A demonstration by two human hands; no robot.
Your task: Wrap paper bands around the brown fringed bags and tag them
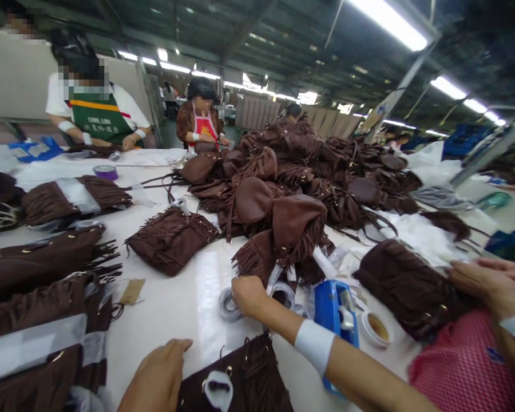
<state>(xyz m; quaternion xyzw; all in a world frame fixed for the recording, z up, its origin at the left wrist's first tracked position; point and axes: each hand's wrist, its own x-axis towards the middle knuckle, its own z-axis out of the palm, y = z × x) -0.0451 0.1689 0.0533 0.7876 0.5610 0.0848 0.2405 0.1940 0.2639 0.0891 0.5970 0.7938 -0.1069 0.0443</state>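
Observation:
My left hand [158, 372] is at the bottom, just left of a dark brown fringed bag [249, 372] with metal rings and a white wrapped piece. Its fingers are partly stretched out, with nothing visible in them. My right hand [249, 294], with a white band [315, 343] on the forearm, reaches across the table beyond that bag. Its fingers are curled against the right side of a coil of clear plastic [227, 304]; the fingertips are partly hidden. A blue tape dispenser [332, 309] stands right of that hand, beside a tape roll [375, 329].
A large pile of brown fringed bags [283, 166] fills the table's middle. More bags [38, 252] lie at left, some with white wraps. At right, a person's hands [480, 280] are beside a brown bag [403, 280]. Two people [103, 117] work across the table.

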